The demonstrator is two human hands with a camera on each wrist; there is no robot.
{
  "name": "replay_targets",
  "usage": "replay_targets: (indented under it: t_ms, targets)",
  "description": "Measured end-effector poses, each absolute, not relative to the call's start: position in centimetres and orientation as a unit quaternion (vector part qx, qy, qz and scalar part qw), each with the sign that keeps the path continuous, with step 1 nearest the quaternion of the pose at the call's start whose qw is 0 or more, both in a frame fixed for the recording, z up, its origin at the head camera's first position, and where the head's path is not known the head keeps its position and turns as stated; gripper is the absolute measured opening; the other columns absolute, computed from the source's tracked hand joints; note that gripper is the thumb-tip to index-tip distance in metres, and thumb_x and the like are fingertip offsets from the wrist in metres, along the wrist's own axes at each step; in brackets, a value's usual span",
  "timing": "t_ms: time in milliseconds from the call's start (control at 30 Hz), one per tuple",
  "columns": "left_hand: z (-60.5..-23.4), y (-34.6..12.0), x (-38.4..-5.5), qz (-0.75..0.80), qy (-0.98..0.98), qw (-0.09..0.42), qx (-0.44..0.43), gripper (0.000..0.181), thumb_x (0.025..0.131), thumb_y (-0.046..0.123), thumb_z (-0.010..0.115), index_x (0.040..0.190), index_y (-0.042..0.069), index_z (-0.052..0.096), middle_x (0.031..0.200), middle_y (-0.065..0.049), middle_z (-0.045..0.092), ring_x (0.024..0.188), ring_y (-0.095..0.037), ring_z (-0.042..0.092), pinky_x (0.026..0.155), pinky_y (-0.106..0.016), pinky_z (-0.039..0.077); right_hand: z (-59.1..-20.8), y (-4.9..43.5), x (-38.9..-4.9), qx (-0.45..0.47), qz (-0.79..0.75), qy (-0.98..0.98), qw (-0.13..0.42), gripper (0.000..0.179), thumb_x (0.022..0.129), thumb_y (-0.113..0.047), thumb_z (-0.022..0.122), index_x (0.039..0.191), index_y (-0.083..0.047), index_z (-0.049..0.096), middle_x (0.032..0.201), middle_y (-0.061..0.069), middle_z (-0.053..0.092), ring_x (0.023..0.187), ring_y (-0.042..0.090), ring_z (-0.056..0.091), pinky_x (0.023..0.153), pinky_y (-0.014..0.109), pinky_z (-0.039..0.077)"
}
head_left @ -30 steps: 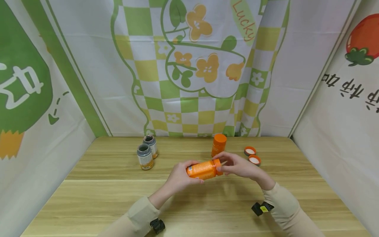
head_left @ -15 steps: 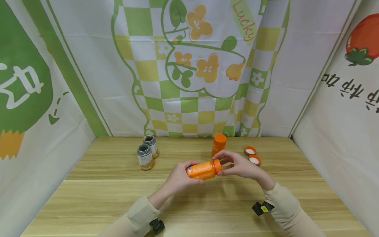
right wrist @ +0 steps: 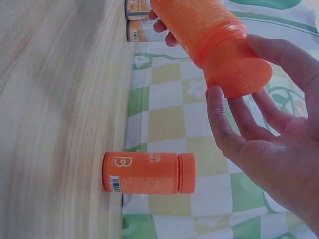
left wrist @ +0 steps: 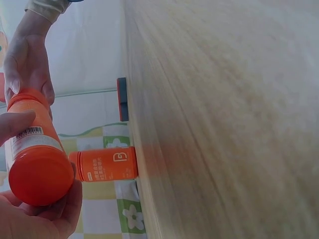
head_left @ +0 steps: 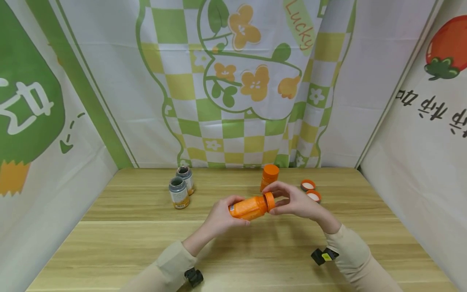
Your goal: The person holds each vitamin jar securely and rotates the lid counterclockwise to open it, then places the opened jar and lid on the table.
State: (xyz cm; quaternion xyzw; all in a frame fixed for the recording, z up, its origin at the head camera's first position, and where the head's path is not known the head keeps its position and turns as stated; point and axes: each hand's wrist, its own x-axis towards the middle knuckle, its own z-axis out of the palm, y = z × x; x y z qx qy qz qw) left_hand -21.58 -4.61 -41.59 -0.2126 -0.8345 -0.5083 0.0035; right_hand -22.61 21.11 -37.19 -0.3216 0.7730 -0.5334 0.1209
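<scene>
While left hand [head_left: 223, 213] curls round base end of orange bottle [head_left: 249, 208], right hand [head_left: 296, 201] pinches cap [head_left: 270, 201] at rim; bottle tilted, off table [head_left: 138, 247], between both grips. Handling, judged: light, stiff plastic, maybe slippery on smooth side; best hold low on body, plus cap edge. Appearance: glossy orange body, pale print along side; matching cap skewed at neck.

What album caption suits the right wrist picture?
Right hand grips the lid of a tilted orange bottle while a second orange bottle stands capped.
</scene>
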Motion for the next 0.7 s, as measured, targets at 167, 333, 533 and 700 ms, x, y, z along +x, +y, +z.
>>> replay_targets:
  t_ms: [167,333,533,700]
  targets:
    - [-41.59,-4.6,-21.68,-0.518,-0.827,0.01,-0.217,0.057,0.061,0.019,0.087,0.111,0.011,0.062,0.106,-0.005,0.067,0.088,-0.017,0.058,0.079,-0.034,0.046,-37.36,21.29,-22.56,-0.308,-0.542,0.775,0.106,0.051,0.081,-0.01,0.073,0.127,-0.008,0.051,0.129,0.015,0.053,0.117,0.033,0.051,0.086,0.034,0.053]
    - [-41.64,-4.64,-21.86,-0.523,-0.825,0.012,-0.214,0.058,0.062,0.019,0.087,0.112,0.009,0.059,0.11,-0.008,0.067,0.09,-0.016,0.059,0.08,-0.034,0.047,-37.7,21.5,-22.63,-0.289,-0.551,0.777,0.096,0.055,0.081,-0.012,0.074,0.13,-0.007,0.05,0.13,0.017,0.052,0.117,0.028,0.052,0.087,0.032,0.052]
    - [-41.65,-4.76,-22.08,-0.532,-0.821,0.011,-0.204,0.058,0.062,0.014,0.085,0.112,0.007,0.057,0.11,-0.01,0.067,0.093,-0.018,0.06,0.081,-0.036,0.047,-37.92,21.71,-22.65,-0.28,-0.557,0.778,0.085,0.057,0.081,-0.014,0.074,0.132,-0.006,0.05,0.131,0.013,0.053,0.118,0.03,0.052,0.088,0.03,0.051]
    - [-41.71,-4.94,-22.31,-0.538,-0.819,0.015,-0.198,0.057,0.062,0.012,0.085,0.112,0.008,0.057,0.109,-0.01,0.067,0.094,-0.019,0.061,0.082,-0.037,0.048,-38.06,21.91,-22.7,-0.264,-0.558,0.783,0.077,0.057,0.081,-0.016,0.074,0.132,-0.006,0.051,0.132,0.015,0.052,0.119,0.034,0.051,0.088,0.027,0.051]
